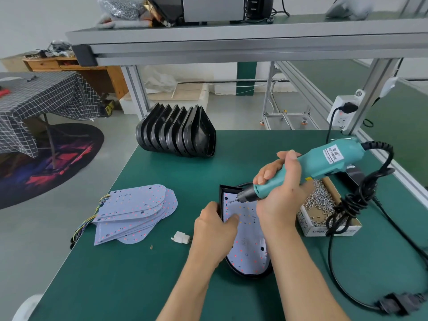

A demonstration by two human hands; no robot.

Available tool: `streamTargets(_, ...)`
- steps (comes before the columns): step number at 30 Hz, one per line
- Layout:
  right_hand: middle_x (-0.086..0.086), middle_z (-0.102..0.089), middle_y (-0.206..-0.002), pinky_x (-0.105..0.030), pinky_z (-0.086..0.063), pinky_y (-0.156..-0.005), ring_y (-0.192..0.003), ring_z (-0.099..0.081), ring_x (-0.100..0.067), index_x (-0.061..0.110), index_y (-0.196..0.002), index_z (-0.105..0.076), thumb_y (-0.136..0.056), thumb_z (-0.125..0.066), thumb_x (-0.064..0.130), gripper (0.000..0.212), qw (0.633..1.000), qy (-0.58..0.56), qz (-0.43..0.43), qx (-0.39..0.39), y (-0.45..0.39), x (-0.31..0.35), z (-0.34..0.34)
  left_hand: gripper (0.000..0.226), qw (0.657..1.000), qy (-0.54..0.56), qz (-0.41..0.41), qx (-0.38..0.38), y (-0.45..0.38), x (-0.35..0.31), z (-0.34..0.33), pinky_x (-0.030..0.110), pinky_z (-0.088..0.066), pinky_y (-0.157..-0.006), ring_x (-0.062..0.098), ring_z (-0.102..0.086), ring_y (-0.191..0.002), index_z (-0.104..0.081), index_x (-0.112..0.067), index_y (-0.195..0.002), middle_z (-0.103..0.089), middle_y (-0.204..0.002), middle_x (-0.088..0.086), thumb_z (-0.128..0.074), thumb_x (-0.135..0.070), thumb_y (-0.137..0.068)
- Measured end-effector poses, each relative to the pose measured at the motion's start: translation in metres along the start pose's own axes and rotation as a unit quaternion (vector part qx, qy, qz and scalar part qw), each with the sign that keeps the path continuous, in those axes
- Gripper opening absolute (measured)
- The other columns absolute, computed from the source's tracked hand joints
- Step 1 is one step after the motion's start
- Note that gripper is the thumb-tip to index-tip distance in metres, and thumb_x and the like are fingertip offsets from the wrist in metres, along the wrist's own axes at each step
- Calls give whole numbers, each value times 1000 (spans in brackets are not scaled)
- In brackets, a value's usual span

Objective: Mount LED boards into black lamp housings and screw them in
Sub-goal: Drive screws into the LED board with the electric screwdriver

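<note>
Quick count from my bench: one driver (308,167) in my right hand (281,193), one housing (252,273) with one board (249,246) in it under my left hand (214,230). About seven empty housings (177,132) in a row at the back, and a stack of boards (135,213), five or six, hard to tell. One box (324,210) of screws, way too many to count, plus one white connector (181,237).

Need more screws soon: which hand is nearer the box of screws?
Right. The right hand, gripping the electric screwdriver, is just left of the box of screws. The left hand holds the lamp housing farther left.
</note>
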State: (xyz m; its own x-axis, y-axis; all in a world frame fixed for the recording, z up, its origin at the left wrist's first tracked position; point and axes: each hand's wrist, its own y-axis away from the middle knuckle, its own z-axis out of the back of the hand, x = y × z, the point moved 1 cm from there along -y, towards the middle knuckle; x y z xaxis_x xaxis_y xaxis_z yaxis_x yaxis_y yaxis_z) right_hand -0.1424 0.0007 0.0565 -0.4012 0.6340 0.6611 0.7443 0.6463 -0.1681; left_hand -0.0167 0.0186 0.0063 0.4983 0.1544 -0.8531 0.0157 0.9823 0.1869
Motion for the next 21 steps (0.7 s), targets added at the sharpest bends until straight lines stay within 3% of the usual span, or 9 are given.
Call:
streamTargets(5,-5,-45,-50,-29,-39,-49,-40,-40,-22,7,-91,-55,-89,-64,30,24,1000,16,7,16,2,-3,2,25,1000,8,-4,-10,2,-5,-1,52,-59,-68,19,-44,-60,-52,-9,-84,-54,-73,-1,-68,-27,-91)
streamTargets(10,-4,-46,-50,-30,-39,-50,-40,-41,-22,9,-89,-56,-90,-64,30,22,1000,14,9,15,1,-3,2,26,1000,9,-3,-21,5,-7,-1,49,-57,-65,21,-45,-60,-54,-6,-86,-57,-74,2,-68,-27,-90)
streamTargets(17,-5,-46,-50,-30,-39,-49,-40,-41,-23,12,-85,-59,-89,-65,31,20,1000,12,15,22,2,-2,0,23,999,18,-20,-37,8,-9,-1,55,-60,-67,22,-48,-62,-54,-8,-84,-58,-72,2,-68,-25,-90)
streamTargets(21,-4,-46,-50,-31,-39,-50,-40,-42,-22,15,-84,-60,-89,-64,30,16,999,16,22,34,3,-1,-2,23,999,14,-26,-45,9,-10,-2,53,-59,-68,31,-54,-66,-55,-6,-86,-63,-75,6,-68,-25,-90)
